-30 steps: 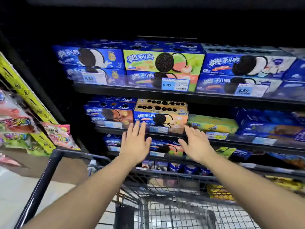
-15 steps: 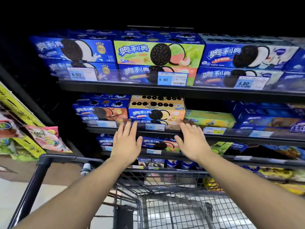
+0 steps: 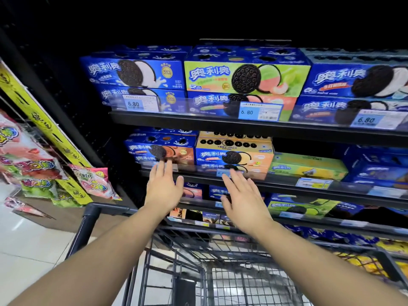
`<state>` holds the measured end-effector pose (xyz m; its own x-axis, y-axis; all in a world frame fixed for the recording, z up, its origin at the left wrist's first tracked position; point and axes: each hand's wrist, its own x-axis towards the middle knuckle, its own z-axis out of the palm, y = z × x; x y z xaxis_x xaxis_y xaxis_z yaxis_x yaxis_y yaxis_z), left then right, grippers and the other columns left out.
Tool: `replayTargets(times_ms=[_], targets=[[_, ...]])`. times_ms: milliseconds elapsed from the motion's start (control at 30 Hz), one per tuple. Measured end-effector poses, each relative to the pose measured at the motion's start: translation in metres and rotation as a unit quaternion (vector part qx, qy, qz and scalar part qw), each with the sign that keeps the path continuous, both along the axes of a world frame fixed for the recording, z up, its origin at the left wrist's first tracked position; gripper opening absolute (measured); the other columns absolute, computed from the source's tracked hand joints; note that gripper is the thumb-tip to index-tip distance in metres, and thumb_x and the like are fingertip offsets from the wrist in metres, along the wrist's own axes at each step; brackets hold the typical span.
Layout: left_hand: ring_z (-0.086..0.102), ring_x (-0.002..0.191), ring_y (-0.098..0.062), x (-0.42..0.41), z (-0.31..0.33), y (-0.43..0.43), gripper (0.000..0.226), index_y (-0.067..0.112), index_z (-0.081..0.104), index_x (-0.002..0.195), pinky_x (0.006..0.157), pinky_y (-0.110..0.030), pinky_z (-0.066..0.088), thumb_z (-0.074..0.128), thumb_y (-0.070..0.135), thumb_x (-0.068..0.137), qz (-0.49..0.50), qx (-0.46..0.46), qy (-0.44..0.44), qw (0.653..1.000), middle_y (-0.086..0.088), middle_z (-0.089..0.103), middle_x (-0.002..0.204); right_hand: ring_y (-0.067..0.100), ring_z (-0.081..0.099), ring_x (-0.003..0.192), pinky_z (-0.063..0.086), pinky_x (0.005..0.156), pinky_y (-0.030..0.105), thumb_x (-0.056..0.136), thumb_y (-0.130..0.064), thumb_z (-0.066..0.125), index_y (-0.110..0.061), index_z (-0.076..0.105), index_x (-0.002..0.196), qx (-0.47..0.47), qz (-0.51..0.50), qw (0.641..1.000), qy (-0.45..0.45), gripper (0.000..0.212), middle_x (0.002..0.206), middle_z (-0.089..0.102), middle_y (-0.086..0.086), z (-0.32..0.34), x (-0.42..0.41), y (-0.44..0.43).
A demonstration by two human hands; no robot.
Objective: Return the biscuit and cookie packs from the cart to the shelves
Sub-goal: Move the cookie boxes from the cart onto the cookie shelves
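Both hands were empty, fingers straight and spread, palms toward the shelves. Noted the left hand (image 3: 164,188) raised at the blue cookie pack (image 3: 161,151) on the middle shelf (image 3: 287,184), fingertips at its lower front edge; contact unclear. Noted the right hand (image 3: 245,202) just under the orange cookie pack (image 3: 234,155), the nearer hand to it. Packs lay long axis along the shelf edge, ahead of and above both hands. Below the forearms stood the cart (image 3: 106,208); no pack showed in the visible part of its basket.
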<state>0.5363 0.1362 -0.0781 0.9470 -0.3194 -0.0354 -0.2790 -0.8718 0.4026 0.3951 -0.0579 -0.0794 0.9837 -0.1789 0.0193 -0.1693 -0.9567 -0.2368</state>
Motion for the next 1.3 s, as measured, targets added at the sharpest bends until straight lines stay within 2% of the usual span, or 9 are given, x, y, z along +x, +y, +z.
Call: replayTargets(times_ms=[100, 200, 433, 633, 767, 867, 1133, 1300], targets=[[0.003, 0.154, -0.03, 0.007, 0.001, 0.002, 0.067, 0.011, 0.015, 0.16, 0.124, -0.041, 0.005, 0.041, 0.039, 0.104, 0.027, -0.033, 0.03, 0.999, -0.014, 0.009, 0.167, 0.02, 0.0, 0.156, 0.003, 0.127, 0.042, 0.106, -0.039, 0.036, -0.021, 0.012, 0.161, -0.004, -0.007, 1.0, 0.0, 0.063, 0.169, -0.002, 0.002, -0.005, 0.004, 0.003], [0.003, 0.154, -0.032, 0.013, 0.002, 0.003, 0.066, 0.01, 0.016, 0.159, 0.124, -0.04, 0.003, 0.041, 0.037, 0.104, 0.022, -0.021, 0.027, 0.999, -0.014, 0.011, 0.167, 0.02, 0.0, 0.156, 0.003, 0.127, 0.042, 0.106, -0.039, 0.035, -0.023, 0.009, 0.161, -0.006, -0.007, 1.0, 0.01, 0.064, 0.169, -0.002, 0.002, -0.008, 0.007, 0.003], [0.002, 0.154, -0.032, 0.017, -0.005, 0.005, 0.065, 0.012, 0.016, 0.159, 0.125, -0.043, 0.006, 0.04, 0.037, 0.104, 0.02, -0.017, 0.02, 0.999, -0.01, 0.012, 0.168, 0.022, 0.004, 0.155, 0.004, 0.126, 0.042, 0.105, -0.039, 0.037, -0.023, 0.011, 0.161, -0.013, -0.007, 1.0, 0.007, 0.064, 0.168, 0.002, 0.002, -0.008, 0.015, -0.001], [0.008, 0.153, -0.032, -0.009, 0.002, -0.003, 0.064, 0.013, 0.02, 0.159, 0.124, -0.044, 0.013, 0.041, 0.037, 0.104, 0.002, 0.033, -0.008, 0.999, -0.012, 0.016, 0.166, 0.02, -0.005, 0.156, 0.002, 0.127, 0.041, 0.106, -0.037, 0.035, -0.023, 0.012, 0.161, -0.01, 0.008, 1.0, 0.024, 0.062, 0.169, -0.003, 0.004, -0.005, -0.008, -0.002], [0.015, 0.152, -0.031, -0.054, 0.011, -0.013, 0.059, 0.013, 0.03, 0.156, 0.124, -0.044, 0.017, 0.04, 0.036, 0.104, -0.071, 0.074, -0.033, 0.994, -0.01, 0.026, 0.164, 0.021, -0.006, 0.156, 0.001, 0.126, 0.042, 0.106, -0.037, 0.035, -0.023, 0.014, 0.161, -0.006, -0.021, 0.999, 0.047, 0.061, 0.169, -0.003, 0.005, 0.013, -0.045, -0.016], [0.019, 0.151, -0.031, -0.092, 0.023, -0.023, 0.054, 0.015, 0.037, 0.154, 0.123, -0.045, 0.018, 0.04, 0.036, 0.103, -0.117, 0.093, -0.02, 0.989, -0.009, 0.031, 0.162, 0.021, -0.003, 0.156, 0.002, 0.126, 0.042, 0.106, -0.036, 0.037, -0.023, 0.014, 0.161, 0.016, -0.069, 0.996, 0.062, 0.061, 0.169, 0.0, 0.005, 0.037, -0.087, -0.029], [0.037, 0.142, -0.026, -0.199, 0.079, -0.051, 0.052, 0.018, 0.043, 0.149, 0.117, -0.043, 0.031, 0.038, 0.04, 0.102, -0.245, 0.107, -0.024, 0.963, -0.007, 0.044, 0.153, 0.022, 0.016, 0.153, 0.02, 0.123, 0.042, 0.104, -0.039, 0.043, -0.022, 0.022, 0.159, 0.064, -0.188, 0.978, 0.065, 0.061, 0.168, 0.014, 0.005, 0.091, -0.224, -0.041], [0.041, 0.138, -0.026, -0.259, 0.114, -0.083, 0.052, 0.018, 0.043, 0.148, 0.115, -0.042, 0.034, 0.037, 0.041, 0.102, -0.322, 0.121, -0.05, 0.938, -0.006, 0.048, 0.148, 0.025, 0.018, 0.153, 0.024, 0.122, 0.042, 0.105, -0.04, 0.044, -0.021, 0.021, 0.16, 0.08, -0.251, 0.961, 0.085, 0.062, 0.167, 0.016, 0.007, 0.123, -0.303, -0.049]])
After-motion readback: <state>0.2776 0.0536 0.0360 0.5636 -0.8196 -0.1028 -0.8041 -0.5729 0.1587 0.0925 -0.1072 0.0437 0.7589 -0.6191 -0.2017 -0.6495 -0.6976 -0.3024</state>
